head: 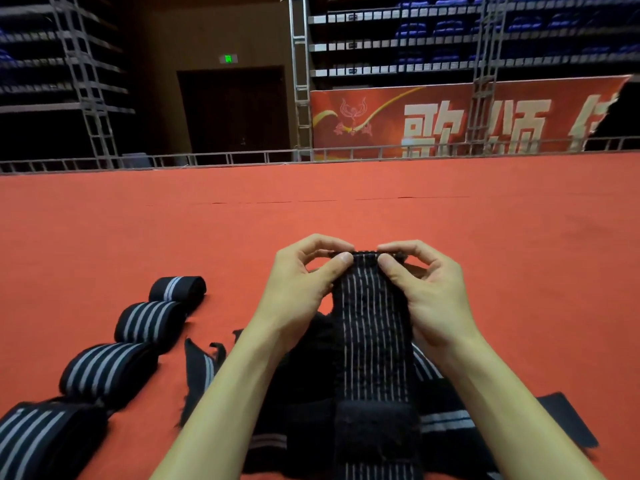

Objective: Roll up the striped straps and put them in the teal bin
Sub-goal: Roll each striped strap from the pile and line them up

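A black strap with thin white stripes (372, 327) runs away from me over the red carpet. My left hand (301, 282) and my right hand (426, 289) both pinch its far end, thumbs on top and fingers curled behind the folded edge. Under my forearms lies a heap of loose black straps (304, 375). To the left, several rolled striped straps lie in a diagonal row: the farthest roll (178, 287), a second roll (149, 322), a third roll (107, 370) and the nearest roll (45, 441). No teal bin is in view.
Red carpet (346, 209) covers the floor out to a low metal railing (242, 157). Beyond it stand metal trusses, a red banner (450, 123) and tiers of blue seats. A loose flat strap end (568, 420) lies at the lower right.
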Motion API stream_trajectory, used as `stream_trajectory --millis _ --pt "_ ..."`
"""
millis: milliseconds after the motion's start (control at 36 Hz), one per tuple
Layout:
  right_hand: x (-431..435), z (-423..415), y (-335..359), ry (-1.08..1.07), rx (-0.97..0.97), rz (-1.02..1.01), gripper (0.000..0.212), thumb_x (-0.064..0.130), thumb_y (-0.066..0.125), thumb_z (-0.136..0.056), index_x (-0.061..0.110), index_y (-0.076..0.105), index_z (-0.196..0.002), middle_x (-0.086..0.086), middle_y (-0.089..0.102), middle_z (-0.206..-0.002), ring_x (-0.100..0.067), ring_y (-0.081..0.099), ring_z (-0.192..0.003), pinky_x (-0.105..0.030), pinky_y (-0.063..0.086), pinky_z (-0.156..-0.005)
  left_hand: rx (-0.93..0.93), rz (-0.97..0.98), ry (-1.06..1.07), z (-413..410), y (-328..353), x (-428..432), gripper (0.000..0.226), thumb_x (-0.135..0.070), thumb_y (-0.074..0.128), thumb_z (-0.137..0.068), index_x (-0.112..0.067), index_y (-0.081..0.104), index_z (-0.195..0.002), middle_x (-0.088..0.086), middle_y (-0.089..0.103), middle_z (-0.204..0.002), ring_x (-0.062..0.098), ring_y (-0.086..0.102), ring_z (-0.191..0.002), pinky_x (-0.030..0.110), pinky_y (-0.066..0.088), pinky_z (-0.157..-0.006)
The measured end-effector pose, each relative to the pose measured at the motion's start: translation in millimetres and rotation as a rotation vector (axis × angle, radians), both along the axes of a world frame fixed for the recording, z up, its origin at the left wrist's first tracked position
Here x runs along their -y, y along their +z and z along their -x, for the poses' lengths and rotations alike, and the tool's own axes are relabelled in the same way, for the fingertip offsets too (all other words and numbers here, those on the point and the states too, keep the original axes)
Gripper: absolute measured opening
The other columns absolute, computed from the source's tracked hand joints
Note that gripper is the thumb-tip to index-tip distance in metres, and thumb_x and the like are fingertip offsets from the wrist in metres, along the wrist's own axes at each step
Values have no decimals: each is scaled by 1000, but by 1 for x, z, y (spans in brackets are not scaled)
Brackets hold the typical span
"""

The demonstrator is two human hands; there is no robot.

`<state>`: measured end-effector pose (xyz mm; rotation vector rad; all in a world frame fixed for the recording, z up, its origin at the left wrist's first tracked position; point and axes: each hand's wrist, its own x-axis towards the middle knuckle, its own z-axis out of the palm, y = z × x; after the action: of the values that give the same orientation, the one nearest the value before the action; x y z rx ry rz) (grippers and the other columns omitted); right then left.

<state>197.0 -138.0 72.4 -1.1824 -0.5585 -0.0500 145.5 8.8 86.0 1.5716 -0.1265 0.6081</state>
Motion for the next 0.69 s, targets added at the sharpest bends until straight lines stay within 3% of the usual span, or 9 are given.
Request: stream_trajectory --millis 111,250,361,556,694 --pt "4 2 3 46 9 8 22 0 67 -85 19 76 -80 -16 73 -90 -31 69 -84 -53 55 -84 15 -62 41 4 5 -2 17 0 66 -89 -15 71 -84 7 69 -74 17 62 -69 35 51 -74" --pt "5 4 10 49 55 9 24 -9 67 -81 13 78 -78 -13 75 -95 -26 71 -94 -48 54 -93 53 37 -1 9 10 -2 15 -8 74 -83 -21 76 -76 3 71 -80 21 64 -80 41 52 -85" --pt "6 7 15 35 98 6 24 -7 69 -77 15 79 -76 -13 76 -92 -26 72 -91 -47 54 -92 72 93 9 9 12 3 4 -25 74 -73 -24 75 -70 -4 69 -75 14 62 -75 32 50 -73" --pt "11 10 20 6 129 -11 20 -10 69 -77 8 77 -76 -15 76 -89 -29 72 -87 -45 56 -84 101 89 45 7 13 8 22 -5 74 -84 -24 76 -72 -3 69 -76 14 62 -76 35 51 -80" --pt "10 11 21 -11 135 -35 23 -13 67 -78 8 76 -76 -16 75 -87 -27 71 -84 -40 57 -80 61 112 -14 10 13 7 20 -15 75 -71 -28 77 -85 -3 69 -82 18 64 -87 37 52 -90"
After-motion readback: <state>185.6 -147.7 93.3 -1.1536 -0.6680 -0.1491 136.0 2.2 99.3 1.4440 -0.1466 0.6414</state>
